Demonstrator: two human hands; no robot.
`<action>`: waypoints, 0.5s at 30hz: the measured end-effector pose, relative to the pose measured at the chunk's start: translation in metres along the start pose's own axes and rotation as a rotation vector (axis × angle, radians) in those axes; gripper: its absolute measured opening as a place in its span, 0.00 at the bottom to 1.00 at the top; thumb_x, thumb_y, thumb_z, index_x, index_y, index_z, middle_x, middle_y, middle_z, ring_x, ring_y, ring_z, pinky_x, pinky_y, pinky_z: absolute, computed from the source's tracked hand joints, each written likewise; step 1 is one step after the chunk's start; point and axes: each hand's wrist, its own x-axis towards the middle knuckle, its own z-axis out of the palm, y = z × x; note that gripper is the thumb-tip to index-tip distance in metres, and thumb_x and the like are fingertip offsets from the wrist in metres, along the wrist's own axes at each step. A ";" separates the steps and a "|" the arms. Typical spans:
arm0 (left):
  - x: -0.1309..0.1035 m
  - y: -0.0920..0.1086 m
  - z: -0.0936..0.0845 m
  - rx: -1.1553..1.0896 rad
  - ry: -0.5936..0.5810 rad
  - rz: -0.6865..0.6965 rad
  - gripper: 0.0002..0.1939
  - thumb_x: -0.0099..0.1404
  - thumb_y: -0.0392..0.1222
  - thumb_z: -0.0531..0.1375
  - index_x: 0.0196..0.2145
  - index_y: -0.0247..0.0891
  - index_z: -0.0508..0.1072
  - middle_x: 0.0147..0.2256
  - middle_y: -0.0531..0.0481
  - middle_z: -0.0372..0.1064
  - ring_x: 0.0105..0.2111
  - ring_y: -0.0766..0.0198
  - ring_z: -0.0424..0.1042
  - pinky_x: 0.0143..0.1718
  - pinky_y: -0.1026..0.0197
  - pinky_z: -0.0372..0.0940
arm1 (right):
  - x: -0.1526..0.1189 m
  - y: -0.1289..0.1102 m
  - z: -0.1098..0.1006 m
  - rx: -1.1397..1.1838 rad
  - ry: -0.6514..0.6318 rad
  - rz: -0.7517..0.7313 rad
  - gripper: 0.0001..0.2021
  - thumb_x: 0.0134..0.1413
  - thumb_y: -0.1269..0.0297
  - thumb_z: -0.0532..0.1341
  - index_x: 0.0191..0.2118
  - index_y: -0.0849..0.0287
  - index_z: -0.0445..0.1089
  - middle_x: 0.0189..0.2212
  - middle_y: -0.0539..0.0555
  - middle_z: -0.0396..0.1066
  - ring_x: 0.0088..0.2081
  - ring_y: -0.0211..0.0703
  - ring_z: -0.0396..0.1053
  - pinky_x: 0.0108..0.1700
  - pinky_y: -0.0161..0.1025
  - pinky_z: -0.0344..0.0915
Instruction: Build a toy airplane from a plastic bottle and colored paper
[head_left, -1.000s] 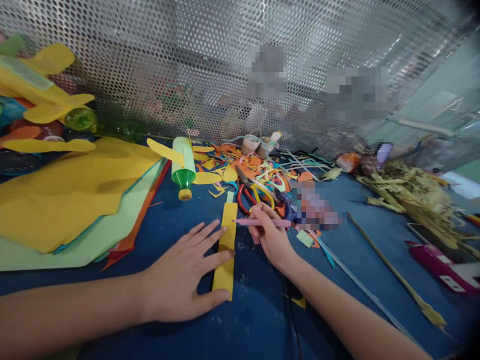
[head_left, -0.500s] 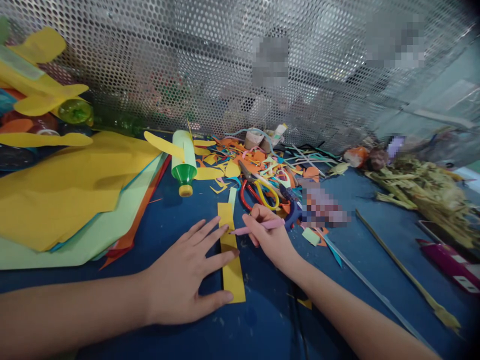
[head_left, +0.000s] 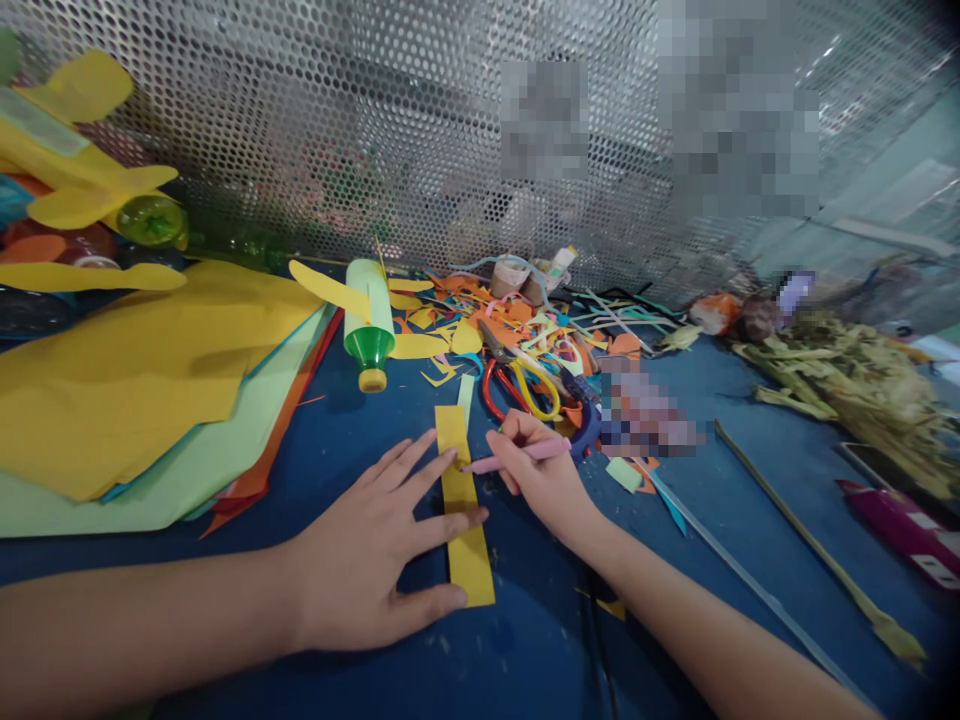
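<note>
A narrow yellow paper strip (head_left: 471, 560) lies lengthwise on the blue table (head_left: 517, 640). My left hand (head_left: 367, 550) is spread flat, its fingertips and thumb resting on the strip's left side and middle. From the right, my right hand (head_left: 536, 470) pinches a pink pen (head_left: 517, 457), whose tip points at the strip beside my left index fingertip. Whether the tip touches the paper, I cannot tell. Beyond the strip stands a green-capped bottle piece (head_left: 369, 340) wrapped in pale paper with yellow wings. Red- and yellow-handled scissors (head_left: 534, 390) lie behind my right hand.
Large coloured paper sheets (head_left: 150, 370) are stacked at left, below yellow paper shapes and bottles. Paper scraps (head_left: 465, 310) are heaped near the perforated metal screen (head_left: 420, 130). Dried husks (head_left: 862, 390), a stick (head_left: 817, 550) and a magenta case (head_left: 900, 525) lie at right.
The near end of the yellow strip has shifted slightly right, and my left ring or middle fingertip reaches a little farther across it. My right hand keeps its hold on the pen, almost unmoved.
</note>
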 end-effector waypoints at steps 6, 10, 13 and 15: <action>0.000 0.000 0.000 -0.018 0.027 0.000 0.27 0.60 0.58 0.53 0.56 0.54 0.59 0.63 0.50 0.41 0.61 0.38 0.39 0.54 0.33 0.47 | 0.000 0.002 0.001 0.008 0.005 0.005 0.15 0.53 0.60 0.57 0.21 0.56 0.53 0.10 0.39 0.48 0.12 0.29 0.47 0.21 0.31 0.59; 0.000 0.000 0.000 -0.020 0.009 -0.003 0.27 0.60 0.59 0.53 0.57 0.54 0.59 0.63 0.50 0.40 0.61 0.38 0.38 0.54 0.33 0.47 | 0.000 0.001 0.001 0.003 0.007 0.007 0.15 0.53 0.60 0.58 0.21 0.56 0.54 0.10 0.39 0.49 0.12 0.29 0.48 0.21 0.31 0.61; 0.001 0.000 -0.001 -0.017 0.000 -0.001 0.27 0.60 0.59 0.52 0.57 0.54 0.59 0.63 0.49 0.40 0.61 0.37 0.39 0.54 0.32 0.47 | 0.000 0.001 0.001 0.011 0.009 0.008 0.15 0.52 0.60 0.58 0.21 0.56 0.54 0.09 0.39 0.49 0.12 0.29 0.48 0.23 0.32 0.64; 0.001 0.000 -0.001 -0.010 -0.011 -0.001 0.27 0.60 0.58 0.52 0.57 0.54 0.59 0.63 0.47 0.40 0.60 0.36 0.39 0.53 0.32 0.48 | 0.000 0.002 0.001 0.025 0.003 0.008 0.15 0.52 0.60 0.58 0.21 0.56 0.54 0.09 0.39 0.50 0.12 0.29 0.50 0.25 0.33 0.66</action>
